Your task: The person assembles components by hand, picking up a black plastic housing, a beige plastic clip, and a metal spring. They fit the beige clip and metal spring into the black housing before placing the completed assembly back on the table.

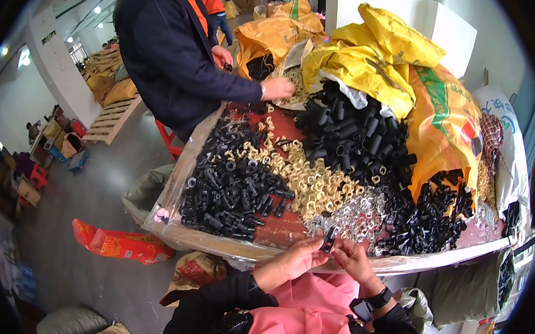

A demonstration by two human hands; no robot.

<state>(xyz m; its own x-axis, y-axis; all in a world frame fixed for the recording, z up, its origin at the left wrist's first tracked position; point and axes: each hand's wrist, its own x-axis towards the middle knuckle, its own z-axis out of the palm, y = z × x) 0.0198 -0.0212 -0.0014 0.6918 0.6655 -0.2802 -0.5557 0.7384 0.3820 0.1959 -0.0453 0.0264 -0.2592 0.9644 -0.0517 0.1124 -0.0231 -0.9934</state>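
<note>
At the table's near edge, my left hand (pixel 297 258) holds a small black plastic part (pixel 329 240) upright between thumb and fingers. Close beside it, my right hand (pixel 353 260) is closed in a pinch, its fingertips near the part; whatever they hold is too small to make out. Just beyond my hands lie small clear plastic pieces (pixel 362 215). Behind these spreads a heap of cream-coloured plastic rings (pixel 321 187). Black fittings (pixel 227 192) are piled to the left, and small black clips (pixel 424 226) to the right.
Black tubes (pixel 357 132) spill from a yellow sack (pixel 370 57) at the back. An orange sack (pixel 442 122) stands at the right. Across the table's far left, a co-worker in a dark jacket (pixel 164 53) reaches over the parts. A red bag (pixel 121 244) lies on the floor.
</note>
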